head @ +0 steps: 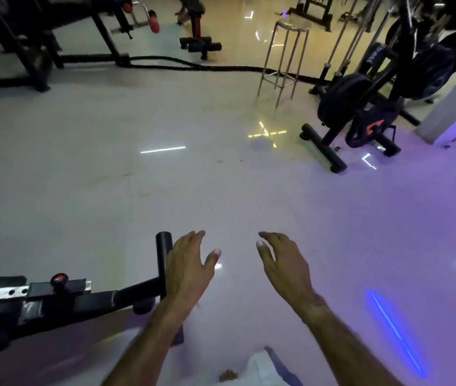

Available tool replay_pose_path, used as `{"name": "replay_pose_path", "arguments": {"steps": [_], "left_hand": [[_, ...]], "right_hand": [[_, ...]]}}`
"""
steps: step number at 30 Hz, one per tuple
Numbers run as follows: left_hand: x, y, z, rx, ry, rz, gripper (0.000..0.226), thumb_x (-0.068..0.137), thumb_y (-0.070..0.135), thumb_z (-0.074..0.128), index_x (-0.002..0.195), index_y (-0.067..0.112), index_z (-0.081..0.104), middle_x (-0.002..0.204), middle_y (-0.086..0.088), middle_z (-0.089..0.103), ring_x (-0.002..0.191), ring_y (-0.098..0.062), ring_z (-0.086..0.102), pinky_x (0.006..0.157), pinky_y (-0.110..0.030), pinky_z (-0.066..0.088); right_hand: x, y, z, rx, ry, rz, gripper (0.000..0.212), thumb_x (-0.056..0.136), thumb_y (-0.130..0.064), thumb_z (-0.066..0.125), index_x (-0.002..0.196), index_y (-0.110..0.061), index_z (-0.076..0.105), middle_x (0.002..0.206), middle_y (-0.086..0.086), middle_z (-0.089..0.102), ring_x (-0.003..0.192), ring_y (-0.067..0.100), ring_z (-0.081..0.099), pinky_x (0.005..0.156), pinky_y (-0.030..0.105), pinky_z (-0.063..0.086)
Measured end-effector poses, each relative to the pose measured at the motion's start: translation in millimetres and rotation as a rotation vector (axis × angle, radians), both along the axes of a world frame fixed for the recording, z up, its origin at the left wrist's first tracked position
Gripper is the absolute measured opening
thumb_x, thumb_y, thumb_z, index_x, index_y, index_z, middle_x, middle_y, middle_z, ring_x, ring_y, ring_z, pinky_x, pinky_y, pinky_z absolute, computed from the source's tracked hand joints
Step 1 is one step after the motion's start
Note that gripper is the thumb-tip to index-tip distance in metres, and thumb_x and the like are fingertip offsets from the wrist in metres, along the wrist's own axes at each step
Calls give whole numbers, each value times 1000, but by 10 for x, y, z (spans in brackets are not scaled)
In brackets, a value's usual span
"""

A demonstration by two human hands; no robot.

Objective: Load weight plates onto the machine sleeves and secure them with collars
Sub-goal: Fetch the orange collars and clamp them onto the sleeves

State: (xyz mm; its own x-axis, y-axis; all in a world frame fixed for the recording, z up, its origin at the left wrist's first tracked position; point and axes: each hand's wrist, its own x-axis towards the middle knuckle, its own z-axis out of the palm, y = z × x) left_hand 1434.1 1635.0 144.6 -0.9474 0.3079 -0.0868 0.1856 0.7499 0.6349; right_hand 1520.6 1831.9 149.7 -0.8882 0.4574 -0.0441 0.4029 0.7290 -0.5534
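My left hand [187,263] and my right hand [279,260] hover over the pale floor, palms facing each other, fingers spread, both empty. Just left of my left hand a bare black machine sleeve [164,256] stands up from a black machine arm [87,299] that runs to the left edge. Far off at the upper right, black weight plates [343,101] hang on a plate rack [329,140]; one plate [371,128] has an orange mark. No collar is visible.
A tall metal stool [285,54] stands at top centre-right. A thick black rope [207,66] lies across the floor behind it. Black machine frames [26,45] fill the upper left. A red knob [59,279] sits on the machine arm.
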Motion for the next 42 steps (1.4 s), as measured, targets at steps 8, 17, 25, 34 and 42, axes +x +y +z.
{"name": "replay_pose_path", "arguments": {"steps": [8, 17, 25, 34, 42], "left_hand": [[-1875, 704, 25, 36, -11, 342, 62, 97, 50, 59, 150, 21, 49, 157, -2, 49, 144, -23, 44, 117, -43, 42], [-3954, 713, 112, 57, -3, 744, 62, 97, 50, 60, 151, 20, 48, 156, -3, 50, 145, -23, 43, 116, -40, 40], [-6176, 159, 38, 86, -8, 915, 63, 96, 48, 62, 151, 22, 48, 157, -2, 48, 146, -22, 43, 112, -39, 42], [-8226, -1162, 390, -14, 91, 1122, 59, 96, 44, 64, 148, 19, 51, 153, -4, 52, 144, -23, 44, 116, -40, 39], [-10107, -2658, 750, -139, 200, 1341, 61, 98, 44, 62, 150, 15, 50, 154, -7, 53, 144, -26, 45, 117, -40, 37]], "right_hand": [[-2561, 902, -3, -52, 58, 289, 40, 107, -46, 45, 139, -29, 61, 142, -9, 61, 132, 17, 53, 103, 35, 44], [-5490, 817, 172, 31, 41, 740, 42, 107, -49, 42, 140, -31, 59, 142, -9, 61, 130, 18, 55, 103, 37, 48], [-7975, 34, 191, 111, 60, 941, 45, 106, -53, 38, 142, -32, 58, 143, -7, 60, 131, 19, 54, 102, 40, 48], [-10489, -1439, 307, 22, 110, 1163, 44, 107, -50, 40, 140, -29, 60, 140, -5, 62, 130, 21, 56, 100, 40, 50], [-12827, -3315, 640, -4, 201, 1424, 43, 107, -48, 41, 141, -28, 59, 141, -3, 63, 128, 25, 57, 101, 43, 51]]}}
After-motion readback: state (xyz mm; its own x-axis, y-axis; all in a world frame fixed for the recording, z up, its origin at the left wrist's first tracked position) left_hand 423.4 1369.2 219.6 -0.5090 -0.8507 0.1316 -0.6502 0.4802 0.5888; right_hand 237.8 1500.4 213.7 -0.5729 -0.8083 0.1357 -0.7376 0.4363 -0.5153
